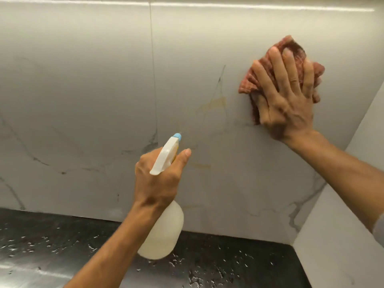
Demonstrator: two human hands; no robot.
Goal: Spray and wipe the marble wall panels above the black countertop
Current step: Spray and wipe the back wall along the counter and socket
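Midway, seemingly: right hand (287,96), fingers spread, presses a reddish checked cloth (249,84) on the right marble wall panel (207,48); left hand (160,179) grips the white spray bottle (164,231); left panel (72,90) apparently unwiped.

A plain pale side wall (332,256) closes the right end of the countertop (259,246). Water droplets (195,279) speckle its front edge. A bright light streak (249,6) runs along the top.

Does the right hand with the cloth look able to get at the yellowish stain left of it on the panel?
Probably yes: the right hand presses the cloth flat on the same panel, with bare wall between it and the stain.
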